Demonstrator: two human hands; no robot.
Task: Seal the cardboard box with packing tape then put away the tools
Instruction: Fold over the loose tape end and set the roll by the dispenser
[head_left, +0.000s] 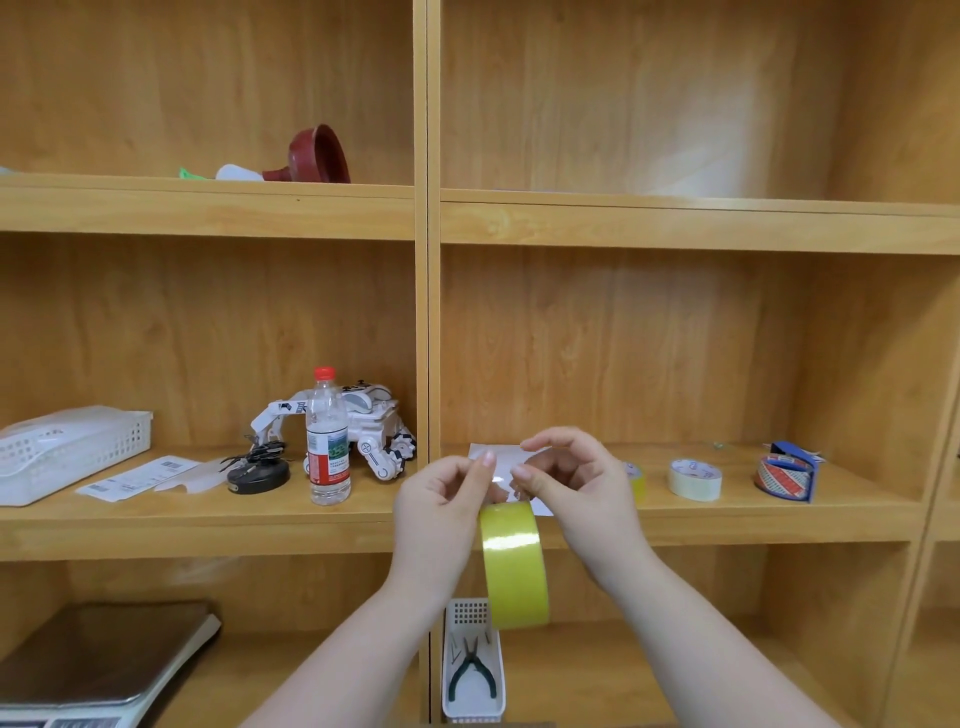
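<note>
A yellow roll of packing tape (514, 566) hangs edge-on in front of the wooden shelving, held up between both hands. My left hand (441, 512) grips the roll's upper left side, thumb and forefinger pinched at the top. My right hand (576, 486) pinches the tape's loose end at the top of the roll, fingers curled. The cardboard box is out of view, apart from a thin brown strip at the bottom edge (483, 724) that I cannot identify.
The middle shelf (727, 519) carries a white tape roll (694, 479), a boxed red-patterned tape (787, 478), a water bottle (327, 436), a toy robot (363, 426) and a white basket (67, 452). Below stand a white tray with pliers (472, 670) and a scale (98, 660).
</note>
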